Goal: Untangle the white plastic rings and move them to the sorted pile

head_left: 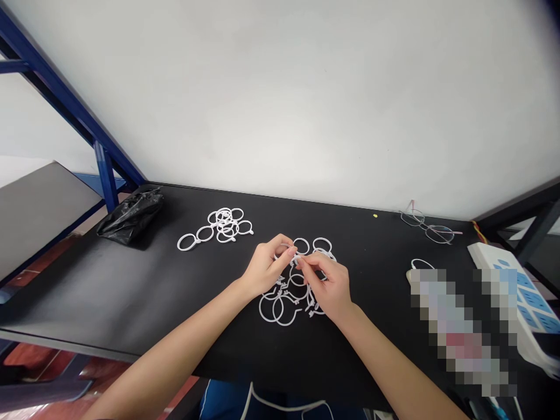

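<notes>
Bare forearms [172, 347] nearest; left hand [266, 268] and right hand [327, 284], fingertips pinched narrow on a white plastic ring [296, 259]. Probably light, stiff, slippery; grip by rim.

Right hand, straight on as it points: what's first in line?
Likely the white plastic ring at its fingertips, with the left hand just beyond. The right hand points up and across; depth is hard to judge from this view.

"What lay on the worktop [131, 303]?"

"A bag [131, 217] at the left end, with a heap of rings [225, 226] just to its right."

"And further along?"

"A second heap of rings [284, 309] near the middle, glasses [426, 227] behind and to its right by the wall [280, 105], and a power strip [503, 274] at the right end."
</notes>
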The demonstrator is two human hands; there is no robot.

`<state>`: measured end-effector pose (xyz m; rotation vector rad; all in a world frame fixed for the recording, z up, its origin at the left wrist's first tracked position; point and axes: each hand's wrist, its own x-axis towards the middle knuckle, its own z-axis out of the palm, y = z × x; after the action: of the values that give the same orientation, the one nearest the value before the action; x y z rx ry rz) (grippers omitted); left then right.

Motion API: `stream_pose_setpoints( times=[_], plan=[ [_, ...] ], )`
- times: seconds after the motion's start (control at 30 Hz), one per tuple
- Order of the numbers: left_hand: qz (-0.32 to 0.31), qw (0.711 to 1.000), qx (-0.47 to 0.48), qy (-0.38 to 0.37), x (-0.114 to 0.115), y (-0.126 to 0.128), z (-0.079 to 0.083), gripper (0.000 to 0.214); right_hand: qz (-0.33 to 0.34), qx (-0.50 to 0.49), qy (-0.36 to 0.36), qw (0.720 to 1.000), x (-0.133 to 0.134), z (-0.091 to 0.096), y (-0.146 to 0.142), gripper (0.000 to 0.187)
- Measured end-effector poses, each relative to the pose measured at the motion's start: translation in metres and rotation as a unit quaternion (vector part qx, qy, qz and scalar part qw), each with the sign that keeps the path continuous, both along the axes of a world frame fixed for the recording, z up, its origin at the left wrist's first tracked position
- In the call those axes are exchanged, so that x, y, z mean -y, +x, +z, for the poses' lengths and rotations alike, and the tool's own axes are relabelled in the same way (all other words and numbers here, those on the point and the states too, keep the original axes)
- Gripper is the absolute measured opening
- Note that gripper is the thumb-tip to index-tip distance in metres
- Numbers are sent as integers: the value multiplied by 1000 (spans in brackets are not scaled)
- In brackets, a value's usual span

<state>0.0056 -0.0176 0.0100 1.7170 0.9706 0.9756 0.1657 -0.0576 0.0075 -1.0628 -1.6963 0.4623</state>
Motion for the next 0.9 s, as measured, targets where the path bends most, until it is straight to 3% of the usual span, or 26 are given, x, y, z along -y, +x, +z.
stream_pose_setpoints(
  times=[0.37, 0.6, 0.9],
  plan=[
    [-3, 999, 39, 10, 1, -2, 3, 38, 27, 31, 34, 999, 0, 4, 6, 16],
    [95, 993, 63, 11, -2, -1, 7, 27, 4, 38, 28, 999, 0, 2, 6, 17],
    [127, 988, 85, -26, -6, 1, 4, 25, -23, 100, 1, 995, -8, -1, 5, 17]
  ],
)
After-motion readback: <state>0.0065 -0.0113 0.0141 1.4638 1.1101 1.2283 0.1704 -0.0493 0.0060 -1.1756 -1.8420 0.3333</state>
